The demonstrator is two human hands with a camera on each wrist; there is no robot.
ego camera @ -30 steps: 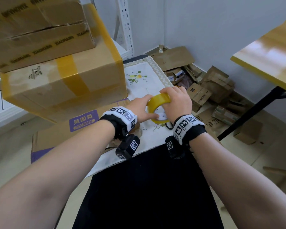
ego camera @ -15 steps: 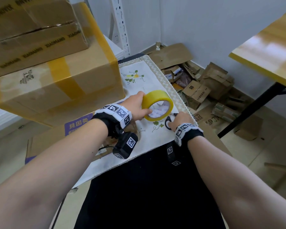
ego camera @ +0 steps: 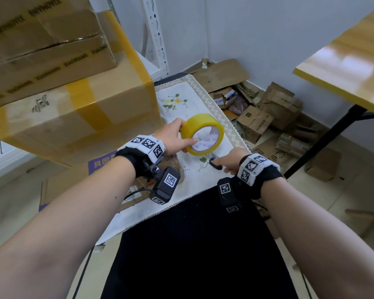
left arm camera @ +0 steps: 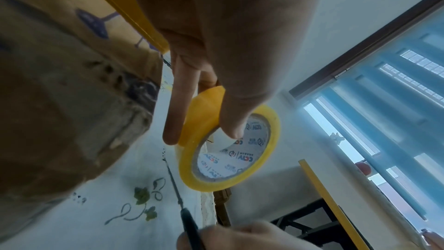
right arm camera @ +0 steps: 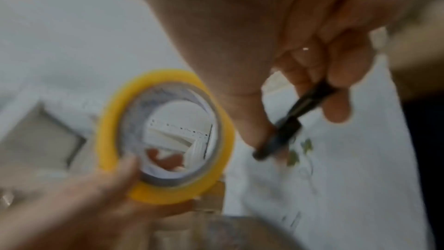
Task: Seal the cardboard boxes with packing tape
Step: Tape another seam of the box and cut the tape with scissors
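Since a second ago, when both hands cupped the roll, the right hand (ego camera: pixel 230 161) has dropped to the cloth at centre frame and now curls its fingers round black scissors (right arm camera: pixel 291 121), while the left hand (ego camera: pixel 174 139) alone pinches the yellow tape roll (ego camera: pixel 201 134), thumb inside the core and fingers on the outer band, lifted just above the embroidered cloth (ego camera: pixel 181 104). That roll looks light and rigid, best held through its cardboard core; the film itself would cling and wrinkle. Sealed cardboard boxes (ego camera: pixel 73 108) are stacked at upper left.
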